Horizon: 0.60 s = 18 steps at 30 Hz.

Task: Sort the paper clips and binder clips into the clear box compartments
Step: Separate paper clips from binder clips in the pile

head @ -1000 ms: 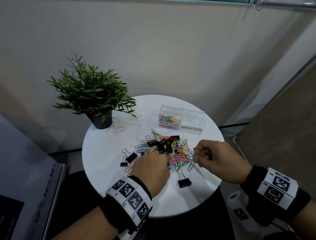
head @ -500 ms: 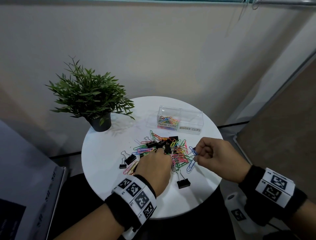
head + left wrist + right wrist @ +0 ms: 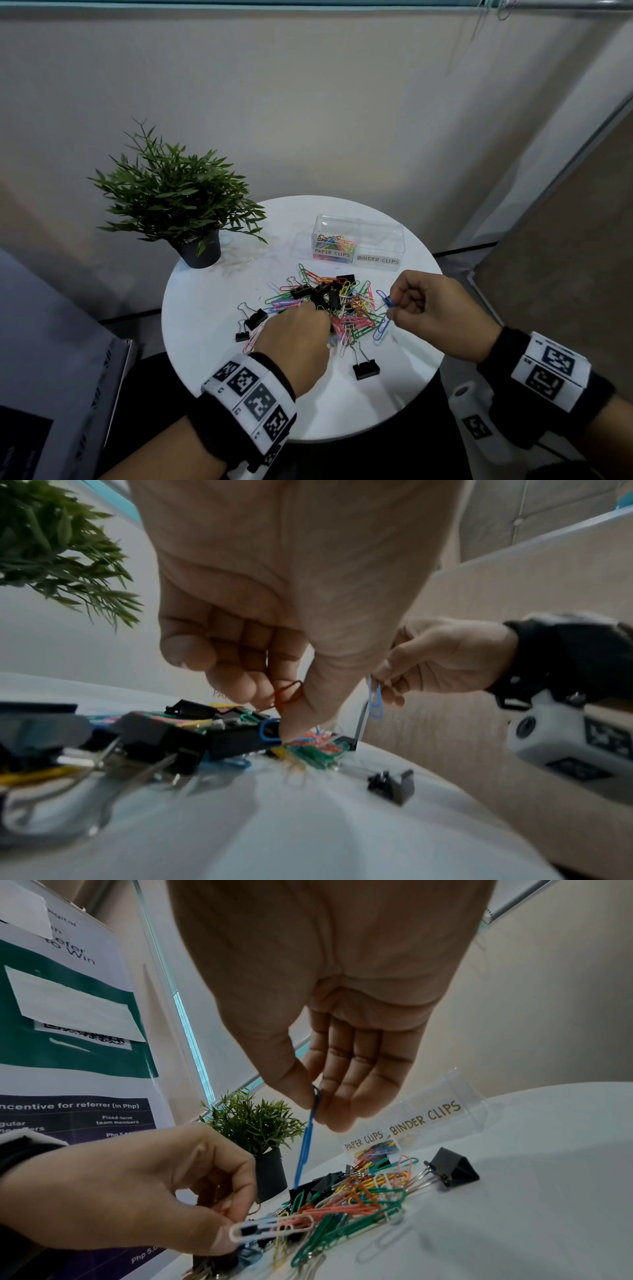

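A mixed pile of coloured paper clips [image 3: 356, 315] and black binder clips [image 3: 329, 294] lies mid-table. My left hand [image 3: 308, 317] is down in the pile's near side. Its thumb and fingers [image 3: 284, 704] pinch an orange paper clip [image 3: 289, 693]. My right hand [image 3: 392, 305] hovers at the pile's right edge and pinches a blue paper clip [image 3: 306, 1139] that hangs down. The clear box [image 3: 380, 236] stands behind the pile. Its PAPER CLIPS side [image 3: 334, 245] holds several clips, and the BINDER CLIPS side [image 3: 378, 255] looks empty.
A potted plant [image 3: 178, 202] stands at the table's back left. Loose binder clips lie apart from the pile at the near side [image 3: 365, 370] and the left [image 3: 256, 318]. The round white table [image 3: 205, 291] ends close to both wrists. A printed board [image 3: 51, 377] leans at the left.
My right hand has risen slightly with the blue paper clip. My left hand has stayed at the pile, reaching a little further in.
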Motion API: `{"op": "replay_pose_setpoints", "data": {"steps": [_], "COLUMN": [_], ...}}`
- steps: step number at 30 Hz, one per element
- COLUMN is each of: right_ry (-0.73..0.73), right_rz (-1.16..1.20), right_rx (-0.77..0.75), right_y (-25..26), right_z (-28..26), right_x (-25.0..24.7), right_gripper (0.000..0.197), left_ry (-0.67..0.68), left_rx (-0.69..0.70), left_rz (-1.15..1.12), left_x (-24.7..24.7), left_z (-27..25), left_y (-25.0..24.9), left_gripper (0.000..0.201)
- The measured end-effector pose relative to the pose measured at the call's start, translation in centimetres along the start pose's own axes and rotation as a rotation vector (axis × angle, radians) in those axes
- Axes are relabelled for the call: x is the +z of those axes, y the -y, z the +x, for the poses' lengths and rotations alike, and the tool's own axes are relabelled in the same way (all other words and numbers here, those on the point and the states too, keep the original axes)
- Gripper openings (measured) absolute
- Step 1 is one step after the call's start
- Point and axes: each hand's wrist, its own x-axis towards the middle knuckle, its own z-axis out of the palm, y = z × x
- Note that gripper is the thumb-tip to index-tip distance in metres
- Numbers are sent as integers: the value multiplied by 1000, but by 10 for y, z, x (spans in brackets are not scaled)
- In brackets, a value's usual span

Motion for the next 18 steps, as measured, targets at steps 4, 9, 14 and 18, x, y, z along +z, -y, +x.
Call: {"op": "replay_pose_setpoints", "data": {"steps": [4, 9, 14, 18], "right_ry": [-2, -2, -17, -45], "right_rz": [13, 41, 70, 57], "right_rx": [-3, -17, -19, -24], "right_y": [1, 4, 13, 21], "right_z": [6, 16, 27, 40], "right_x": [-2, -4, -6, -12], "right_gripper": [18, 17, 17, 17], "left_ry": [-48, -105, -149, -199], "left_rx": [2, 10, -1, -17], "left_rz": [-39, -30, -98, -195], "left_x": [-13, -38, -62, -79], "left_z": [-6, -6, 6, 27], "left_y": [9, 15, 24, 29], "left_gripper": [10, 13, 11, 8]}}
